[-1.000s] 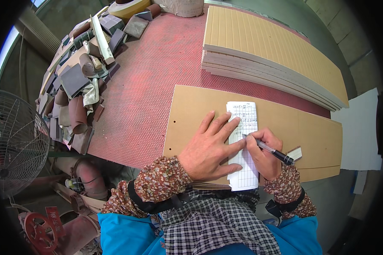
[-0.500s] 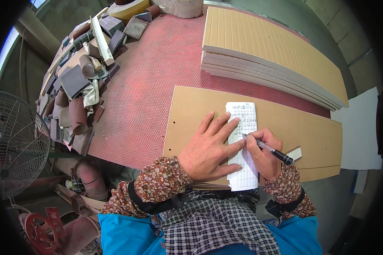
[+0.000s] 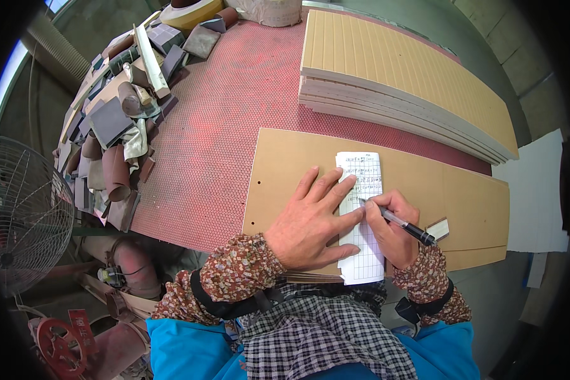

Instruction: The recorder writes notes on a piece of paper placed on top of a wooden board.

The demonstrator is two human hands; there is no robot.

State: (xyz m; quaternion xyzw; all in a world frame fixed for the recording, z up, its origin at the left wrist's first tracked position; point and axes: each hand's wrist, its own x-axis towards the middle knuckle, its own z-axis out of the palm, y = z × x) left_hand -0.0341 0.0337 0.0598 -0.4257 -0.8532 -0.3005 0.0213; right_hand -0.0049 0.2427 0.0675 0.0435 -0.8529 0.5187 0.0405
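Observation:
A narrow sheet of gridded paper (image 3: pixel 365 253) with handwriting on its upper part lies on a flat tan board (image 3: pixel 285 158). My left hand (image 3: pixel 313 221) rests with its fingers spread, partly on the paper and partly on the board. In my right hand (image 3: pixel 396 231) is a pen (image 3: pixel 411 229) with a clear barrel and black end, pinched between thumb and fingers. Its tip meets the paper just below the written lines. A small pale label-like piece (image 3: pixel 438 228) lies on the board just right of that hand.
Behind the board, a stack of grooved tan panels (image 3: pixel 399 63) stands on the red mesh-patterned tabletop (image 3: pixel 215 139). Sanding pads and rolled abrasive sheets (image 3: pixel 111 120) pile up at the left. A wire fan (image 3: pixel 25 215) and a red handwheel (image 3: pixel 60 348) stand beyond the left edge.
My right hand and the pen have shifted very slightly at the paper. My left hand stays in place.

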